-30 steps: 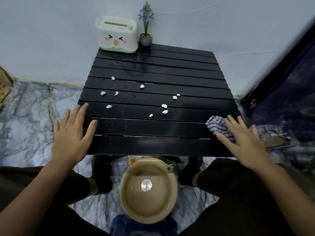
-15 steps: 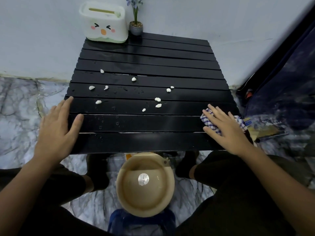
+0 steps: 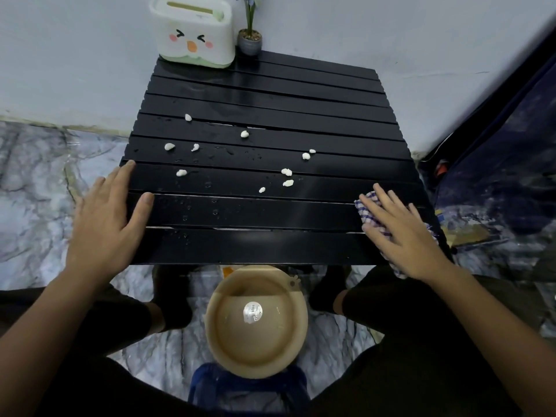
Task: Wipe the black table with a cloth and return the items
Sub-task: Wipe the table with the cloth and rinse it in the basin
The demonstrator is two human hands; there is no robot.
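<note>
Pressing flat on a checked cloth, the right hand lies with fingers spread at the near right corner of the black table; the cloth, white with blue-purple checks, shows at the fingertips and again under the wrist at the table's near edge. The left hand rests open, palm down, at the near left edge of the table, thumb on a slat, holding nothing. Small white lumps and water droplets are scattered over the middle slats. At the far left corner stands a white tissue box with a pale green base, printed with a cartoon face: squinting eyes, pink cheeks, orange beak; no wording is legible on it. Just right of it sits a small potted plant in a grey pot. Below the near edge, between the person's knees, a tan basin holds water and carries a round silver sticker whose print is too small to read. It rests on a blue stool over a marbled floor.
</note>
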